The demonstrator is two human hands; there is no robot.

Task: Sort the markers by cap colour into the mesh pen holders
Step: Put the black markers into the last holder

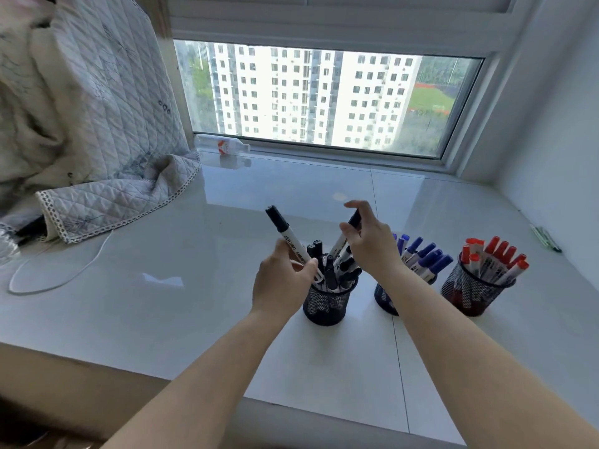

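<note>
Three black mesh pen holders stand in a row on the white sill. The left holder (325, 307) has several black-capped markers in it. My left hand (283, 280) grips a black-capped marker (285, 233) that leans left, its lower end over this holder's rim. My right hand (369, 241) pinches a second black-capped marker (351, 223) that leans right above the same holder. The middle holder (384, 298), partly hidden by my right forearm, carries several blue-capped markers (424, 257). The right holder (471, 291) is full of red-capped markers (496, 254).
A quilted blanket (97, 124) is heaped at the back left, with a white cable (61, 273) looping out from under it. A plastic bottle (223, 145) lies by the window. A few dark pens (546, 238) lie at the far right wall.
</note>
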